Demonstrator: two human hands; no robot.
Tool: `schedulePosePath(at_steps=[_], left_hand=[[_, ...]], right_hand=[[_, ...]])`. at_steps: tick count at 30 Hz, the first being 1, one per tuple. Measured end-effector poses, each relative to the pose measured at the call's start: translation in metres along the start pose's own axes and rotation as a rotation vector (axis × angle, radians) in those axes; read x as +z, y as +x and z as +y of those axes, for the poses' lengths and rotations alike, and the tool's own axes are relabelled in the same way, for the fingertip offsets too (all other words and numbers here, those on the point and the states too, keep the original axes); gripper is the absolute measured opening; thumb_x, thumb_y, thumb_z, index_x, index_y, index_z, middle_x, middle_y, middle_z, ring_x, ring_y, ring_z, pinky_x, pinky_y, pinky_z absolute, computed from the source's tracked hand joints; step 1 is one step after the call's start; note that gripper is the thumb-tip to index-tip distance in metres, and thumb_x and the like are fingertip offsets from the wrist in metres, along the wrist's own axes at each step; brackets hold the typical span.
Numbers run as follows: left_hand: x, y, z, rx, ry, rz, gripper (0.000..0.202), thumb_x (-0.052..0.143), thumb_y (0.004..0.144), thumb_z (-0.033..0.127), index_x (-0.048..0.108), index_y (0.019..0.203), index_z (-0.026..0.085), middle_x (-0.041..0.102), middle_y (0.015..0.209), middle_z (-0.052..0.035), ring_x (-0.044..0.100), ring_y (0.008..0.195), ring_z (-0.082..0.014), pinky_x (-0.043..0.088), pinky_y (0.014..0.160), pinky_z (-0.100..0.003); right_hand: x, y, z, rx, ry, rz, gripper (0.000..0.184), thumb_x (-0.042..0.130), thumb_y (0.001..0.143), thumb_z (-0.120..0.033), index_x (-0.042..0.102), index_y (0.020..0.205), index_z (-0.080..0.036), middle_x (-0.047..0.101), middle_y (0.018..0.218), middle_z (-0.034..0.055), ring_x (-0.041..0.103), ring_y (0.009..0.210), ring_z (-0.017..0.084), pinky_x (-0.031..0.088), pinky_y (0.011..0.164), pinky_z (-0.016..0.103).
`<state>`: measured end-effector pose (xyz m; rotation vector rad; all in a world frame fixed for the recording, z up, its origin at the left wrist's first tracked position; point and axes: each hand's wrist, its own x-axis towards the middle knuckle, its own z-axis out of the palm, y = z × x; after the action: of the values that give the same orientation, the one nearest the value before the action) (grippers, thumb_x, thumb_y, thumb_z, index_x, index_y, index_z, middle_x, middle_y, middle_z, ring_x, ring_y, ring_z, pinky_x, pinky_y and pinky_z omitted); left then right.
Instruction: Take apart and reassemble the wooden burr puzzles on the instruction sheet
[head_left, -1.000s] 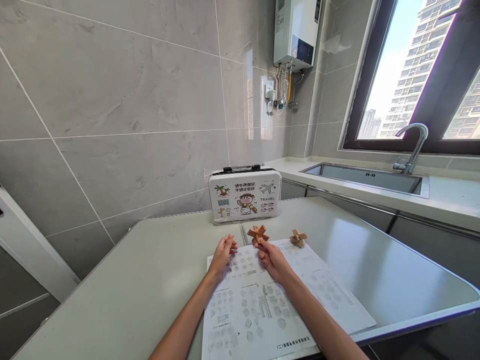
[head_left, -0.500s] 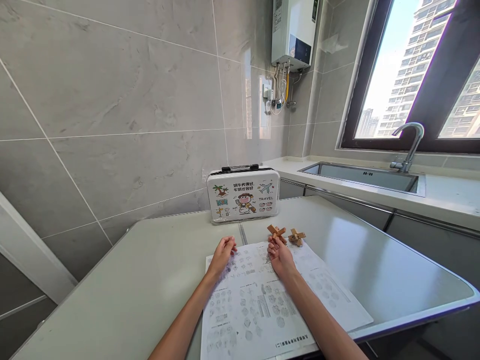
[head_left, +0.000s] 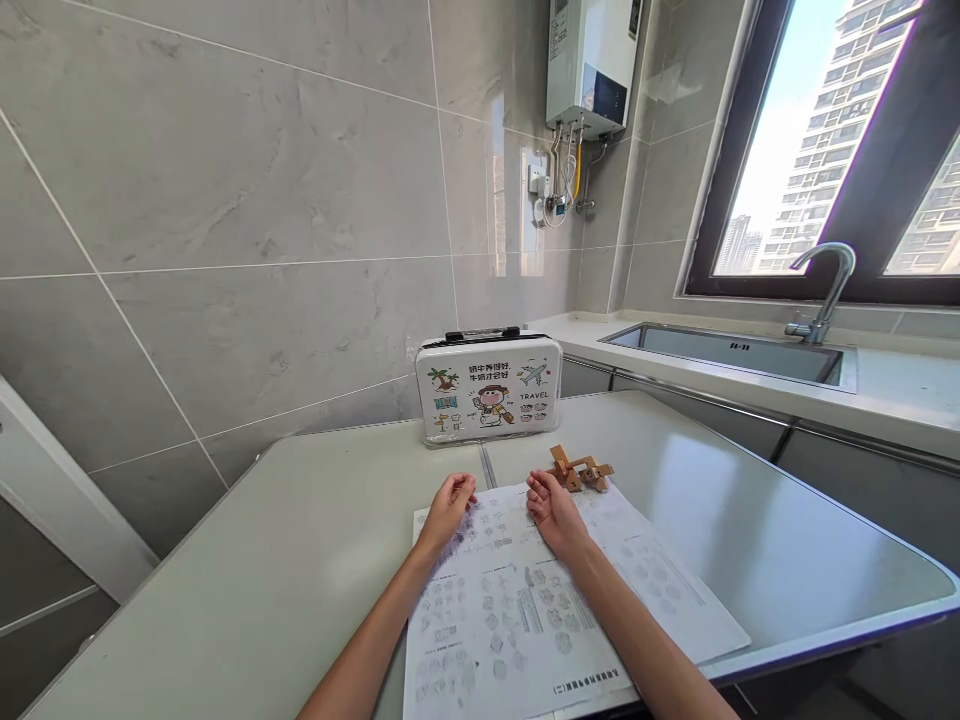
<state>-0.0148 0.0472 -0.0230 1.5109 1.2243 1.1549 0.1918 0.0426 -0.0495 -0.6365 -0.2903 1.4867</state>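
Note:
My left hand [head_left: 448,507] rests at the upper left of a large printed sheet [head_left: 517,640], fingers curled in, and no object shows in it. My right hand [head_left: 556,512] lies across the sheet, its fingers also curled and pointing left. Just behind its knuckles sits a wooden interlocking puzzle [head_left: 568,470], a small brown cross of notched sticks, partly hidden by the hand. A second wooden puzzle [head_left: 596,474] of the same kind stands right beside it at the sheet's far edge. The two appear to touch.
A white cartoon-printed case [head_left: 489,390] with a black handle stands at the back of the pale table [head_left: 262,560] by the tiled wall. To the right are a counter with a sink [head_left: 727,350] and a faucet [head_left: 829,285]. A water heater [head_left: 589,65] hangs above.
The wooden puzzle at my right fingertips has been let go and now sits against the second one. My right hand has drawn slightly left. My left hand is nearly unchanged.

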Motion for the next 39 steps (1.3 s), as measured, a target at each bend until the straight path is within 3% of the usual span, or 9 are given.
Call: schedulePosePath(at_steps=[7,10,21,39], left_hand=[[0.002,0.004,-0.009,0.043,0.019,-0.034,0.047,0.066,0.085,0.062,0.072,0.102,0.018,0.068,0.087,-0.0062,0.064,0.078,-0.0186,0.050,0.075,-0.031],[0.003,0.006,-0.013,0.074,0.019,-0.035,0.047,0.065,0.085,0.061,0.073,0.101,0.017,0.068,0.085,-0.0062,0.063,0.075,-0.0181,0.049,0.073,-0.030],[0.004,0.002,-0.011,0.085,0.035,-0.050,0.039,0.064,0.088,0.054,0.073,0.097,0.017,0.067,0.080,-0.0050,0.061,0.071,-0.0174,0.048,0.070,-0.030],[0.005,0.002,-0.007,0.086,0.051,-0.051,0.042,0.065,0.084,0.058,0.075,0.094,0.018,0.068,0.079,-0.0059,0.061,0.069,-0.0181,0.050,0.069,-0.030]], right_hand=[[0.019,-0.023,0.007,-0.023,-0.527,-0.180,0.035,0.084,0.071,-0.045,0.063,0.078,-0.019,0.064,0.073,-0.0004,0.047,0.050,0.007,0.034,0.043,0.022],[0.022,-0.026,0.010,-0.027,-0.637,-0.245,0.036,0.081,0.072,-0.050,0.064,0.080,-0.019,0.065,0.072,-0.0004,0.047,0.049,0.008,0.034,0.045,0.023],[0.020,-0.028,0.010,-0.017,-0.666,-0.277,0.037,0.078,0.076,-0.052,0.063,0.081,-0.019,0.064,0.071,-0.0002,0.046,0.051,0.009,0.035,0.047,0.023],[0.021,-0.029,0.008,-0.018,-0.657,-0.278,0.035,0.078,0.074,-0.051,0.062,0.079,-0.019,0.063,0.068,-0.0015,0.046,0.050,0.009,0.034,0.047,0.024]])
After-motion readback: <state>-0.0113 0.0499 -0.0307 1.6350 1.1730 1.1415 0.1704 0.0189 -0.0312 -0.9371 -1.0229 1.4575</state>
